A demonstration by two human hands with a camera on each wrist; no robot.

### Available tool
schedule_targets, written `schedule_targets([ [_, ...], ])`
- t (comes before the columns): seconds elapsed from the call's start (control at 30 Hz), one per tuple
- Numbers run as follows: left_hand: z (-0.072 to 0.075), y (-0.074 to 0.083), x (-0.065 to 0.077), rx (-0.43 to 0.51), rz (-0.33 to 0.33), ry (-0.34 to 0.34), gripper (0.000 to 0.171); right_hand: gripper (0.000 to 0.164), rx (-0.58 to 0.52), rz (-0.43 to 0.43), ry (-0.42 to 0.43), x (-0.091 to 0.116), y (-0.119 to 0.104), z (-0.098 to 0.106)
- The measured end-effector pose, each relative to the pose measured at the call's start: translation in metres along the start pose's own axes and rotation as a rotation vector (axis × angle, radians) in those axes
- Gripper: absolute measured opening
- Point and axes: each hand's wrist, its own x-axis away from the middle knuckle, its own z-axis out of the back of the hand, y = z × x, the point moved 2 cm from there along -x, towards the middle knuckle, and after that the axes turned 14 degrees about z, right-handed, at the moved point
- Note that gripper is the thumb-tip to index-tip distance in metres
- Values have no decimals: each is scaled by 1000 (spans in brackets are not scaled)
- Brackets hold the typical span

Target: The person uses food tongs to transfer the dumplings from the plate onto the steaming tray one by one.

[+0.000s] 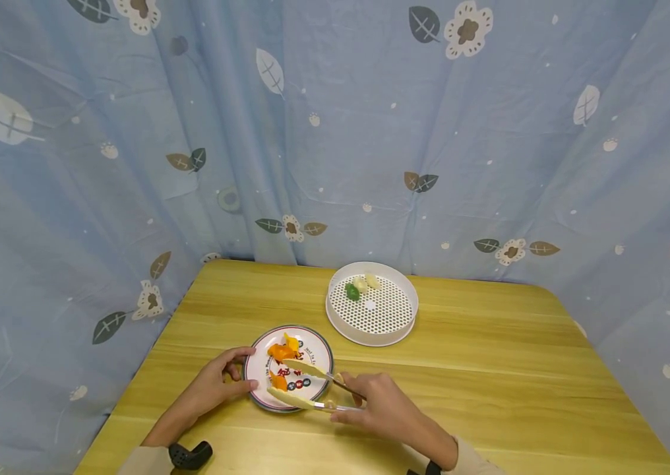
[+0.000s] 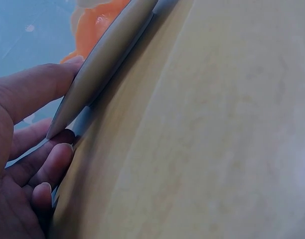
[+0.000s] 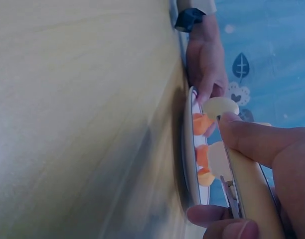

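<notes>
My left hand (image 1: 219, 379) pinches the left rim of a round white plate (image 1: 262, 369) with printed figures and a dark-edged rim. In the left wrist view its thumb lies over the rim and other fingers curl beneath. My right hand (image 1: 379, 406) grips metal tongs (image 1: 293, 398) with pale yellow ends. The tongs' two ends are spread over the plate. An orange piece (image 1: 278, 380) lies between them, close to the lower end. Farther back on the plate sit another orange piece (image 1: 280, 351) and a yellow piece (image 1: 291, 342).
Behind the plate, slightly right, stands a round white perforated tray (image 1: 370, 338) with a raised rim. It holds a green piece (image 1: 352, 291) and pale pieces (image 1: 361, 284). The wooden table (image 1: 489, 369) meets a blue patterned curtain (image 1: 359, 132) at its back and sides.
</notes>
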Motion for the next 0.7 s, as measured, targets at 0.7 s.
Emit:
schedule_targets([
  [0.7,-1,3,2,-8,30,20,69,37,8,52,-13,0,0,-9],
])
